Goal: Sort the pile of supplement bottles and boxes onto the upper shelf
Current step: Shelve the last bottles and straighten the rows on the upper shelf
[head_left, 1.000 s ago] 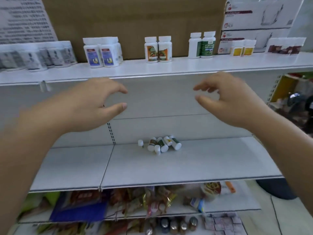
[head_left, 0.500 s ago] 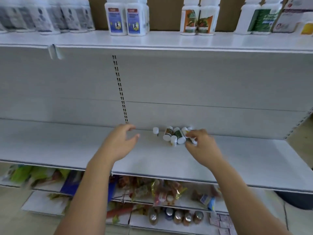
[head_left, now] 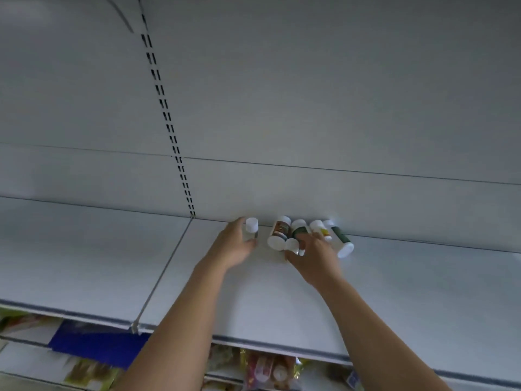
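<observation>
Grey metal shelf [head_left: 394,292]: left hand [head_left: 231,246] grips upright bottle [head_left: 251,227], right hand [head_left: 315,258] grips lying bottle [head_left: 298,231].

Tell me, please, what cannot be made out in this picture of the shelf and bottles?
Head view only.
1. Bottles: labels too small and blurred to read.
2. Right hand covers part of them, so the count is unsure.
3. Blur hides whether the left hand grips the small bottle, or the right hand any.
4. Upper shelf: beyond the top edge.
5. Goods below: cut by the bottom edge, hidden by the shelf.
</observation>
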{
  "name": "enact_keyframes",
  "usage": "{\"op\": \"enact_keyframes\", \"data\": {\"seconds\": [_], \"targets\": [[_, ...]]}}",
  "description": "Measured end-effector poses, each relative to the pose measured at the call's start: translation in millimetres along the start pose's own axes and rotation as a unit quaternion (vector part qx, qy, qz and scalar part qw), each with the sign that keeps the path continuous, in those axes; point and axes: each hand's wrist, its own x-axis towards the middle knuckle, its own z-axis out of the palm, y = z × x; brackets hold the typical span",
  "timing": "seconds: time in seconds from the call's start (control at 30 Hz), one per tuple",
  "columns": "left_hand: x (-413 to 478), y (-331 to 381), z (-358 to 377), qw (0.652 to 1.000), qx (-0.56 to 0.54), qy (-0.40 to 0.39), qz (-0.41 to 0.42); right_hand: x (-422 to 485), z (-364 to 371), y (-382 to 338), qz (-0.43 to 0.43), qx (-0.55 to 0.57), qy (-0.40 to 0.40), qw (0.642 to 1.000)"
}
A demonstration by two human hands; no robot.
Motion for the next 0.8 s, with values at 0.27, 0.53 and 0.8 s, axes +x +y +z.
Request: {"op": "enact_keyframes", "data": {"seconds": [0.27,0.53,0.8], "targets": [[32,-2,34,0.987,-0.065,0.145,0.002,-3,21,8,-0.012,0.108,0.089,0.990],[-46,20,-32,0.889,-0.456,0.033,-0.029,-47,-54,-32,0.088,0.603,-0.050,0.791],[-154,84,-102,0.826,-0.562,-0.040,0.004,-123,-128,-107,0.113,0.747,-0.070,0.651]]}}
